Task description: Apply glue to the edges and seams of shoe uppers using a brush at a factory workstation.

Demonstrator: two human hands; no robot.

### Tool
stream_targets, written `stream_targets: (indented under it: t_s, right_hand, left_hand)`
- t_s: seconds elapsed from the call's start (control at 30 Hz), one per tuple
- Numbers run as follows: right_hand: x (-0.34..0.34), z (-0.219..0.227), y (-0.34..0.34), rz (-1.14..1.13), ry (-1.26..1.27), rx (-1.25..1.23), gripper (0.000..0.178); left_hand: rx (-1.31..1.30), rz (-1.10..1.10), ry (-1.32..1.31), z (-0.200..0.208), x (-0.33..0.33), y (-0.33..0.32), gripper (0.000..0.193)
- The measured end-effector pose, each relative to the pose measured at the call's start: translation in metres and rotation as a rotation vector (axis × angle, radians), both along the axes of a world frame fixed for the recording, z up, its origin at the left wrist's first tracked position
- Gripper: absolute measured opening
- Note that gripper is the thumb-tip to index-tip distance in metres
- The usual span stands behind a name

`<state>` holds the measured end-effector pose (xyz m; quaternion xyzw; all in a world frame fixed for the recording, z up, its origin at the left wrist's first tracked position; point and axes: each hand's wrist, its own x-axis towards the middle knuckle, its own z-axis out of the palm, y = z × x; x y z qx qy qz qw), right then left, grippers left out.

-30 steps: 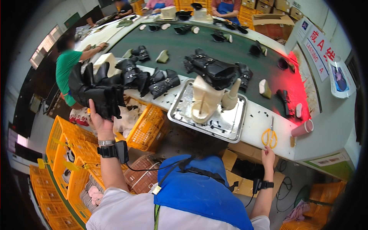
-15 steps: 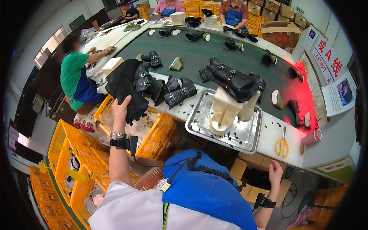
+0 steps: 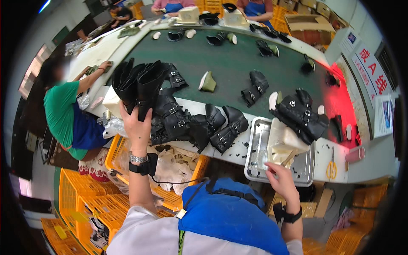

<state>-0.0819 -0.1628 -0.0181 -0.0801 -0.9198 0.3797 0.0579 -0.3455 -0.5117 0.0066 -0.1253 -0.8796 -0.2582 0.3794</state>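
Observation:
My left hand (image 3: pixel 138 127) grips a bunch of black leather boot uppers (image 3: pixel 146 83) from below, their open tops spread upward. Beside it, several black boot uppers with buckled straps (image 3: pixel 173 114) lie heaped along the table edge. Over the metal tray (image 3: pixel 250 151), my right hand (image 3: pixel 281 180) has its fingers curled at the lower end of a thin stick (image 3: pixel 289 158). That stick leans out of an off-white container (image 3: pixel 278 138) standing in the tray. More buckled black uppers (image 3: pixel 299 114) lie against the container's far side, partly covering it.
A green conveyor belt (image 3: pixel 178 63) carries boots and a green wedge-shaped piece (image 3: pixel 207 81). Yellow-handled scissors (image 3: pixel 331 168) and a pink cup (image 3: pixel 355 154) are at right. Orange crates (image 3: pixel 85 187) stand below left. A person in green (image 3: pixel 63 110) works at left; others are across the belt.
My left hand has turned the black uppers from hanging down to standing up. My right hand has risen from beside the table to the stick over the tray. The view has shifted.

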Motion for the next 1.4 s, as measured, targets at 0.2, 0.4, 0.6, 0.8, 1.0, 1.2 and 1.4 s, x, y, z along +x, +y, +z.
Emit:
stream_targets:
  t_s: [0.2, 0.4, 0.6, 0.8, 1.0, 1.2, 1.4]
  right_hand:
    - [-0.087, -0.013, -0.047, 0.225, 0.045, 0.087, 0.022]
    - [-0.104, -0.045, -0.063, 0.304, 0.043, 0.120, 0.024]
    - [-0.079, -0.044, -0.044, 0.227, -0.002, 0.115, 0.023]
    - [-0.059, -0.042, -0.024, 0.200, 0.024, 0.127, 0.023]
    - [-0.037, -0.033, -0.007, 0.166, 0.015, 0.104, 0.024]
    - [-0.021, -0.019, 0.004, 0.206, 0.024, 0.086, 0.024]
    - [-0.011, -0.018, 0.013, 0.195, 0.051, 0.092, 0.023]
  left_hand:
    - [-0.226, -0.191, 0.069, -0.012, -0.016, 0.040, 0.028]
    - [-0.653, -0.527, -0.118, -0.118, 0.009, 0.072, 0.007]
    - [-0.500, -0.546, -0.125, -0.093, 0.011, 0.084, 0.023]
    - [-0.501, -0.593, -0.106, -0.096, 0.034, 0.106, 0.018]
    - [-0.790, -0.626, -0.332, -0.083, 0.042, 0.117, 0.036]
    - [-0.713, -0.757, -0.424, -0.067, 0.038, 0.112, 0.027]
    - [-0.448, -0.802, -0.413, -0.052, 0.038, 0.114, 0.019]
